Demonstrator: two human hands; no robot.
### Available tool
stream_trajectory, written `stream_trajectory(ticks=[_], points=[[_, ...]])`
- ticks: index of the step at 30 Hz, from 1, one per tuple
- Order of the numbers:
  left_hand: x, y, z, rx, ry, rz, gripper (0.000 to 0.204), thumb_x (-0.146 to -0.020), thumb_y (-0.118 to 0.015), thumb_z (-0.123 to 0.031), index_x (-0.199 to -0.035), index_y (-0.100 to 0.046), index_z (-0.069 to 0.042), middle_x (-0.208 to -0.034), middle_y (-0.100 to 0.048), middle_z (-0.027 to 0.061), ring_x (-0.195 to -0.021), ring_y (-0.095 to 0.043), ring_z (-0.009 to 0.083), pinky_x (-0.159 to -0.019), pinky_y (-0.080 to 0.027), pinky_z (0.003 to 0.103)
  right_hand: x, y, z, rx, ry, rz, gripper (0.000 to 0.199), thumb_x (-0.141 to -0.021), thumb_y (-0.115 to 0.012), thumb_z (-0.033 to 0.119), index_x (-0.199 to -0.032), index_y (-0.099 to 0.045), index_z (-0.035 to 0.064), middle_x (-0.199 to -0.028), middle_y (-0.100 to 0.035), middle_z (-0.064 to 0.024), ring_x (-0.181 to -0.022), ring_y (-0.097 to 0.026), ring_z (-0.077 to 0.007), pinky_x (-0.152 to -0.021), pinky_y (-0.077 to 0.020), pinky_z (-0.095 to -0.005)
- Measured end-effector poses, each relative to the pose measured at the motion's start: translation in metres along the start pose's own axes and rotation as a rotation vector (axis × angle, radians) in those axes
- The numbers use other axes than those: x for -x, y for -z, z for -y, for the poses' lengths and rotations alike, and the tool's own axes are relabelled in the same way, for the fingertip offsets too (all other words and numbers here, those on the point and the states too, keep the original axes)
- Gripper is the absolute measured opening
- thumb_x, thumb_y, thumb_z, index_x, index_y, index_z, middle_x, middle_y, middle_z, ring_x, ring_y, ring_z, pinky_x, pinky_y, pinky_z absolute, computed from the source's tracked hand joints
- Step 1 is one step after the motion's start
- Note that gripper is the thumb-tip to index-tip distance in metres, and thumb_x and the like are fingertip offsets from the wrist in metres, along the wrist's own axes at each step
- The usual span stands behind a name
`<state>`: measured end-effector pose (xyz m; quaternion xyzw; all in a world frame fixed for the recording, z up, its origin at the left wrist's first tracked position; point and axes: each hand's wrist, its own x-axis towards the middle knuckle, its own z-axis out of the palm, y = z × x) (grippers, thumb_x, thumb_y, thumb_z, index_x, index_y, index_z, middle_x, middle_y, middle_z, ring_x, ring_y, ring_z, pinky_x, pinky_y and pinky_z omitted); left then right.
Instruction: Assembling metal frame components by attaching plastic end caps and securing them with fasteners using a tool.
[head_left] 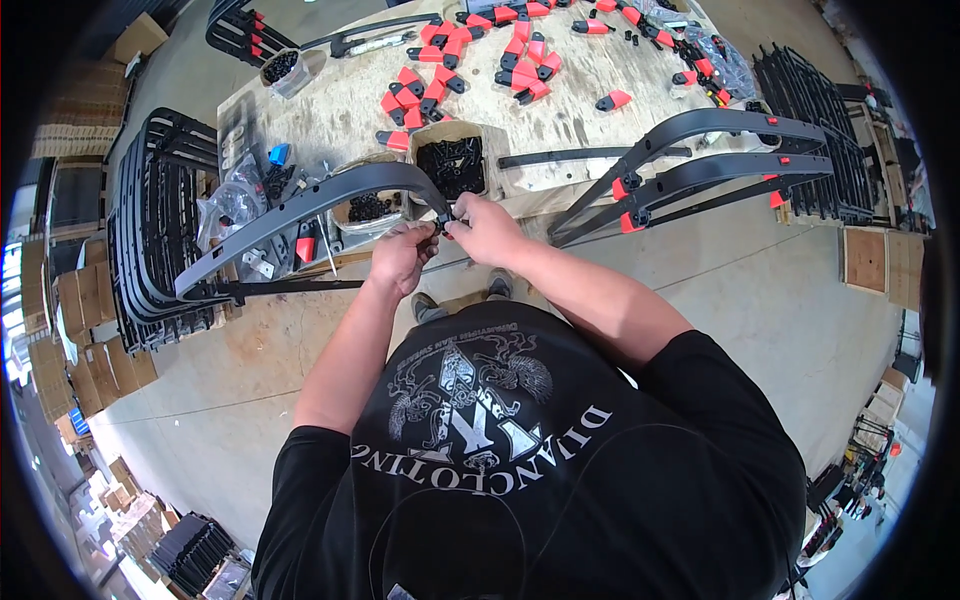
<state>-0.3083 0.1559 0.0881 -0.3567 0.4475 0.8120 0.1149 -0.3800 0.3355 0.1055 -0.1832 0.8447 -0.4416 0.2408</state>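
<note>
Black and curved, the bar (300,205) ends right at our hands, left hand (403,255) gripping its tip to steady it while right hand (480,228) pinches a small part there, a box of screws (452,165) just beyond on the surface (340,105).

The table (590,95) stands ahead of the person. At its near edge sits an open box of small parts (452,165), with a smaller tub of parts (371,207) just to its left. A curved frame piece (300,205) runs from the left side of the table to a point just before the box, where the left hand (403,255) and right hand (482,228) meet at its end. Clip parts (520,60) lie scattered behind the box. Two long curved frames (700,165) lie at the right edge. Stacked frames (160,230) stand on the floor (780,300), left of the table.
</note>
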Motion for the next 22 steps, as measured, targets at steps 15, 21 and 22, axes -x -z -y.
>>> stream_trajectory(ticks=[15,21,22], points=[[-0.010,-0.006,-0.007,-0.340,0.119,0.028,0.030,-0.106,-0.053,-0.029,-0.086,-0.055,-0.007,-0.070,-0.050,-0.0010,-0.056,-0.043,0.0094,-0.049,-0.037,0.024,-0.006,-0.004,-0.007,0.013,0.020,0.025,0.026,-0.089,-0.068,0.022,-0.100,-0.059,0.0000,-0.089,-0.069,-0.0226,-0.089,-0.067,-0.0416,-0.077,-0.0511,-0.0500],[-0.018,-0.006,0.012,0.065,0.248,0.067,0.036,-0.107,-0.048,-0.036,-0.081,-0.041,-0.012,-0.063,-0.033,-0.0036,-0.051,-0.029,0.0089,-0.043,-0.025,0.026,-0.005,-0.002,-0.005,0.014,0.029,0.016,0.026,-0.089,-0.067,0.021,-0.101,-0.059,0.0001,-0.091,-0.069,-0.0224,-0.090,-0.067,-0.0415,-0.078,-0.0512,-0.0497],[-0.017,-0.008,0.010,0.099,0.274,0.038,0.036,-0.107,-0.048,-0.037,-0.081,-0.042,-0.011,-0.063,-0.034,-0.0033,-0.051,-0.030,0.0088,-0.043,-0.025,0.026,-0.004,-0.002,-0.006,0.013,0.027,0.015,0.026,-0.089,-0.067,0.021,-0.101,-0.059,0.0001,-0.091,-0.069,-0.0224,-0.090,-0.067,-0.0415,-0.078,-0.0512,-0.0497]])
